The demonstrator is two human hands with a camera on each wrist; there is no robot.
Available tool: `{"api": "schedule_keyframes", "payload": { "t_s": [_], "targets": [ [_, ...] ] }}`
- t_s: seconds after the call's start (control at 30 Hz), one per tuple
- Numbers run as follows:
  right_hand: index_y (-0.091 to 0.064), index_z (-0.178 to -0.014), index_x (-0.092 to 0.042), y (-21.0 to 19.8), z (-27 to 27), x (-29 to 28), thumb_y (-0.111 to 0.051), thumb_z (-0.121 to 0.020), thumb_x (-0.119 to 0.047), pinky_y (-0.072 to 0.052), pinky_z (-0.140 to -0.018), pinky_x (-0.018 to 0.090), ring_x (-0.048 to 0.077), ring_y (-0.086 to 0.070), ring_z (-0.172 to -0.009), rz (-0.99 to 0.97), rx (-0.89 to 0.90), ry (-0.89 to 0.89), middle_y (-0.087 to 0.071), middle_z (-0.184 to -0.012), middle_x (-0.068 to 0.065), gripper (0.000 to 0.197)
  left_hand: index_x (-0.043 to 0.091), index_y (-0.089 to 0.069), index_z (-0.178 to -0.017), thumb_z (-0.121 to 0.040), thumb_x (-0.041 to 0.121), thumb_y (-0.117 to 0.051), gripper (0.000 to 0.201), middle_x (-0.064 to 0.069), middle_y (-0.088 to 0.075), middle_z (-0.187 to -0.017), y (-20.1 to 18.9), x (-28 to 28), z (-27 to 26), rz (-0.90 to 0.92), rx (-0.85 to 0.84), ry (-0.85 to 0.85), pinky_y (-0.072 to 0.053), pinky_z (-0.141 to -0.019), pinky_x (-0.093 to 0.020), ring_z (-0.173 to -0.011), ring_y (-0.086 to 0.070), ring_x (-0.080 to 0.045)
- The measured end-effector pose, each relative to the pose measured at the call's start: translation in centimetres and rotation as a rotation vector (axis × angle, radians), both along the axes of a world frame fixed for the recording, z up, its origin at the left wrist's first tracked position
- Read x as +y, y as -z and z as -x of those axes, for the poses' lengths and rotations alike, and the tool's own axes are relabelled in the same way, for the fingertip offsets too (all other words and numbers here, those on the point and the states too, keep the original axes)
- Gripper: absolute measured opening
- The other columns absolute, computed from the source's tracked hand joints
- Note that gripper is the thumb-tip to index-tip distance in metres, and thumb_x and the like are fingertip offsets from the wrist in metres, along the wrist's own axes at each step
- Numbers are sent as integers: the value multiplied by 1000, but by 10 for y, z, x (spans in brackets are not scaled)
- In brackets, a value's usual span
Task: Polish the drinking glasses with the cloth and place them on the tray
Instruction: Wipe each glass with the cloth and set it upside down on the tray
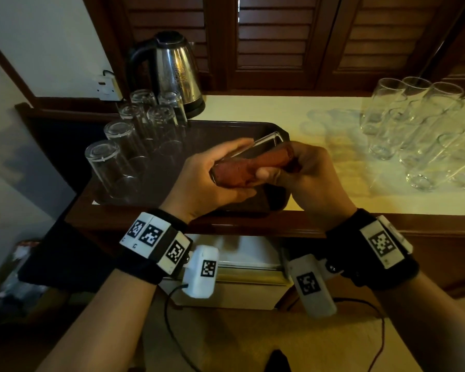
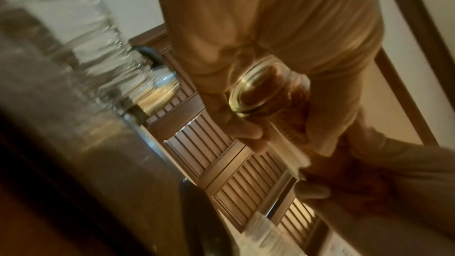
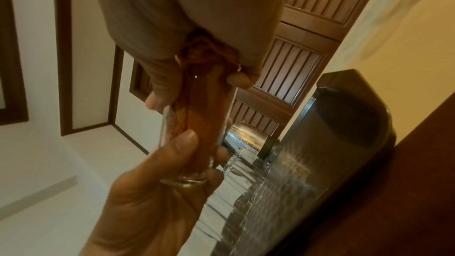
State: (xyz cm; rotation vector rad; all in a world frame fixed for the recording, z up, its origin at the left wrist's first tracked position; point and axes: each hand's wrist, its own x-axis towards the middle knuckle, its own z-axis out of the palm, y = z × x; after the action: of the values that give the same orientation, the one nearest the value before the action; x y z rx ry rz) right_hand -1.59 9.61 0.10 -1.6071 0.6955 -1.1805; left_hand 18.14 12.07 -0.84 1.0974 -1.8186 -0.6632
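Dark louvred wooden shutters fill the wall behind us, and below them runs the cream-topped wooden counter. On its left we see the dark rectangular tray, with six clear tumblers standing upside down along its left side. Just behind the tray sits the steel electric kettle with a black handle. Over on the right of the counter, well apart from the tray, we have a cluster of tall clear glasses standing upright. Now to the action, above the tray's near right corner: our left hand is wrapped around the base end of a tall clear drinking glass, held nearly on its side. A reddish-brown cloth is stuffed inside that glass, and our right hand clutches the cloth at the glass's mouth.
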Motion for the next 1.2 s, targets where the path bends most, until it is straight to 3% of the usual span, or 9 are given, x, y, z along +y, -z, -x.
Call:
{"api": "schedule_keyframes", "payload": {
  "t_s": [0.17,0.3,0.43,0.53,0.63,0.73,0.9,1.07,1.2],
  "targets": [
    [-61,-109,-9,-3,-1,-6,-81,-78,-16,-58,-79,29,14,-71,-89,109,-15,91,-71,-95,1,37,16,-59,-131,-67,9,-84,69,-1,-74,-97,-1,3,6,-212,418,12,-54,-64,-20,-80,-70,-14],
    [-64,-102,-17,3,-4,-1,-81,-70,-26,-59,-77,27,13,-73,-87,26,-4,92,-73,-89,-5,38,7,-56,-137,-70,29,-87,77,-4,-67,-124,-1,-3,7,167,-7,-130,-50,-91,-15,-108,-66,-7],
    [-64,-89,-13,14,-1,-1,-78,-73,-9,-52,-60,15,0,-67,-64,-93,-52,77,-70,-67,-14,22,5,-54,-139,-71,36,-83,81,-6,-63,-129,8,-5,8,285,-232,-126,-44,-96,-7,-113,-61,-6],
    [-64,-85,-14,16,3,-1,-77,-68,-13,-51,-59,16,0,-65,-62,-69,-104,63,-69,-64,-14,22,12,-53,-140,-73,35,-85,77,4,-63,-126,12,-1,13,13,8,-84,-53,-82,-13,-101,-68,-3],
    [-65,-89,-14,9,7,-2,-80,-73,-8,-52,-66,18,2,-68,-70,31,-56,43,-72,-73,-15,24,18,-64,-122,-72,30,-82,54,-11,-74,-95,12,3,16,-407,464,35,-49,-50,-22,-65,-67,-32],
    [-67,-94,-16,7,9,-6,-74,-81,-15,-53,-72,19,7,-70,-78,60,7,30,-74,-81,-13,15,14,-66,-116,-66,30,-90,58,-12,-72,-87,10,5,15,-270,406,-19,-48,-50,-19,-58,-62,-12],
    [-67,-92,-21,10,7,-6,-77,-73,-23,-53,-69,16,1,-70,-78,2,20,53,-74,-77,-19,22,17,-56,-134,-67,42,-84,76,13,-59,-122,16,-2,12,221,-117,-205,-45,-89,-4,-103,-57,18],
    [-67,-92,-15,14,8,-7,-77,-76,-10,-54,-72,20,7,-70,-80,61,42,65,-72,-84,-8,20,17,-69,-116,-62,42,-87,62,-5,-68,-94,19,1,18,-505,656,18,-44,-48,-19,-71,-60,-15],
    [-68,-96,-9,16,8,-8,-76,-80,-10,-54,-74,21,9,-71,-84,2,51,21,-74,-90,-2,18,13,-68,-116,-67,46,-77,60,5,-70,-78,17,3,16,-250,420,-118,-46,-49,-19,-58,-61,-10]
  ]
}}
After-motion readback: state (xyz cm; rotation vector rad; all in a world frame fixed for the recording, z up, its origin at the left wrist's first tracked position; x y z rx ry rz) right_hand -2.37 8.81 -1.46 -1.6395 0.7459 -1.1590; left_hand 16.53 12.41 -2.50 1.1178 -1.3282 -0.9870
